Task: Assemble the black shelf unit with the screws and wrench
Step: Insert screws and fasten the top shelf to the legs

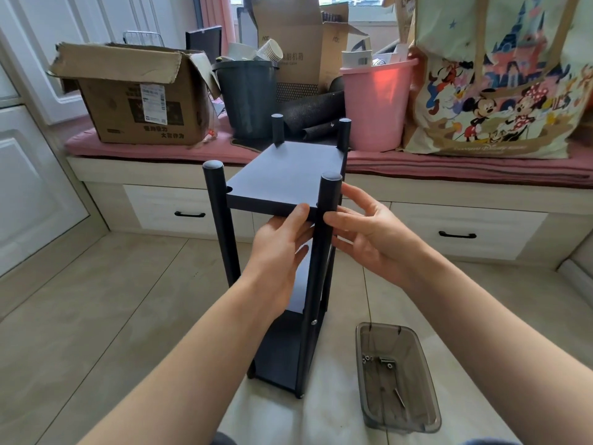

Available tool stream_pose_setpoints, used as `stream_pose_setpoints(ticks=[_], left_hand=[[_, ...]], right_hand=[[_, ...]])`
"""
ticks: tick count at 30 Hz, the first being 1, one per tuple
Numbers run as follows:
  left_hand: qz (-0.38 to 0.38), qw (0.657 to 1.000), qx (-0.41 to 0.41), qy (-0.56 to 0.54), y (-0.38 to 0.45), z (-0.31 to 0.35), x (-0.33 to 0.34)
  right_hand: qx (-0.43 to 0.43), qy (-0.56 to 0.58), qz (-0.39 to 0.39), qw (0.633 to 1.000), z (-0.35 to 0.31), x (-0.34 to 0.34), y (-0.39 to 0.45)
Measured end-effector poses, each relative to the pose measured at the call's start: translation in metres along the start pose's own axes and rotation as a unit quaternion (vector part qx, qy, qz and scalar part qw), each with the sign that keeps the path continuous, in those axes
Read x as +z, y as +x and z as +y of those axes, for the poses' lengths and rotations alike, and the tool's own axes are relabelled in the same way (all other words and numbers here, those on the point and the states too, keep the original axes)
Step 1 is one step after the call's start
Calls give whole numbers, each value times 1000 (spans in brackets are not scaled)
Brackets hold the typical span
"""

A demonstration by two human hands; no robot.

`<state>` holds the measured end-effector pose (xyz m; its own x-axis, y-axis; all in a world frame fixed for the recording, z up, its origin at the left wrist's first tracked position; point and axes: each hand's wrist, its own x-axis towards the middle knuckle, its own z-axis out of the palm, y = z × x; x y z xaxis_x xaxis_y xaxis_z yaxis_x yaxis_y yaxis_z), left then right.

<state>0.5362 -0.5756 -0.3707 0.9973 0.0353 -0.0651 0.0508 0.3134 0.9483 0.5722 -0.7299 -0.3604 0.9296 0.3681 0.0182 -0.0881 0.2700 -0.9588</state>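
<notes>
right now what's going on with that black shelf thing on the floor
A person is putting together a black shelf unit that stands upright on the tiled floor. The left hand holds the front edge of the top shelf board, and the right hand pinches the near right post where board and post meet. Screws and a wrench lie untouched in a clear tray to the right.

Open floor point(112, 300) left of the black shelf unit point(282, 178) — to the right, a grey tray point(426, 374) near its foot, bench drawers point(465, 232) close behind.
</notes>
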Motion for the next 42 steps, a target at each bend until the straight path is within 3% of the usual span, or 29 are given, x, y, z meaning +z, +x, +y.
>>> stream_pose_setpoints(ticks=[3, 5, 7, 8, 10, 14, 22, 25, 34, 42], left_hand=[[77, 979, 97, 165, -6, 4, -10], [148, 918, 226, 292, -8, 7, -16], [186, 830, 337, 403, -8, 12, -18], [180, 798, 371, 440, -7, 14, -18], [140, 764, 394, 492, 0, 12, -17], [86, 765, 370, 520, 9, 7, -9], [116, 756, 384, 518, 14, 0, -4], [117, 742, 392, 531, 15, -1, -3], [120, 744, 401, 521, 14, -5, 0], [122, 753, 392, 515, 13, -5, 0]], right_hand=[[9, -9, -9, 1000, 2, -5, 4], [12, -12, -7, 1000, 3, -7, 6], [12, -19, -3, 1000, 4, -9, 8], [10, -22, 0, 1000, 4, -9, 8], [7, -26, 7, 1000, 5, -10, 8], [10, -34, 17, 999, 4, -9, 7], [88, 59, 122, 987, -13, 1, 28], [131, 84, 91, 984, -17, 20, 48], [116, 128, 7, 985, -6, 6, 56], [120, 127, 28, 984, 1, 5, 58]])
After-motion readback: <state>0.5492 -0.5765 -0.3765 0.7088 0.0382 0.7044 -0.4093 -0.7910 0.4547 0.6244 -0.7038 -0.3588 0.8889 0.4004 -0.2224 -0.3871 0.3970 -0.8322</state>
